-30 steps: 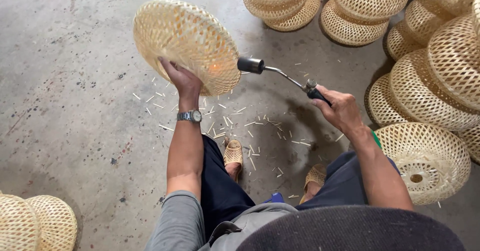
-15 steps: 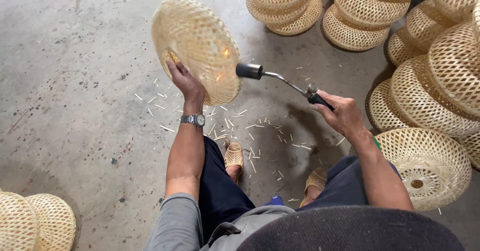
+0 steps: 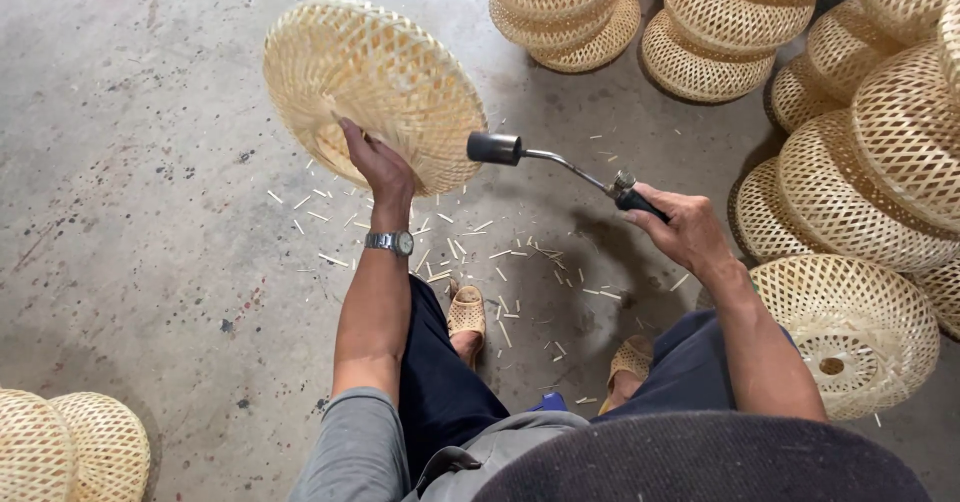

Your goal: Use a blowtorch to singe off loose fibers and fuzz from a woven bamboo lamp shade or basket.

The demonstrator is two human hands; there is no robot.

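Observation:
My left hand [image 3: 372,159] grips the rim of a round woven bamboo shade [image 3: 372,92] and holds it tilted above the concrete floor. A metal watch sits on that wrist. My right hand [image 3: 682,230] is closed on the black handle of a gas torch [image 3: 560,164]. The torch's dark nozzle points at the shade's right edge and nearly touches it. No flame is visible at the nozzle.
Stacks of similar woven shades [image 3: 760,32] fill the top and right. One shade [image 3: 850,322] lies by my right knee and two more [image 3: 70,447] at bottom left. Short bamboo splinters [image 3: 500,262] litter the floor near my sandalled feet [image 3: 467,314].
The shade has turned in my left hand and moved slightly left. The glow seen on its edge half a second ago is gone. The torch has stayed nearly still.

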